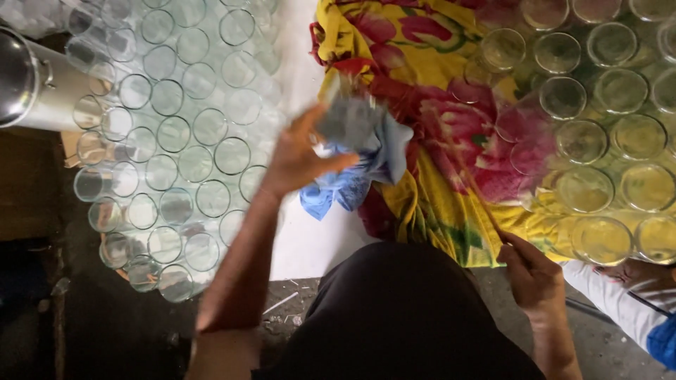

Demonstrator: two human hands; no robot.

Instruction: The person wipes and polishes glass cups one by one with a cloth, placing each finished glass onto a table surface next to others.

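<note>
Nearest, the right hand (533, 271) pinches the edge of the yellow floral cloth (429, 141) under the upright clear drinking glasses (598, 141); a tug could topple them. Farther, the left hand (299, 155) grips a crumpled blue rag (352, 186) around a blurred glass, which could slip.

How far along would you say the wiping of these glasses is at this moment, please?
Hard to tell which side is finished. A large batch of glasses stands packed together on the left, and another group of glasses sits on the flowered cloth at right. In hand: the left hand holds a blue rag around what looks like a blurred glass; the right hand rests at the cloth's edge.
</note>
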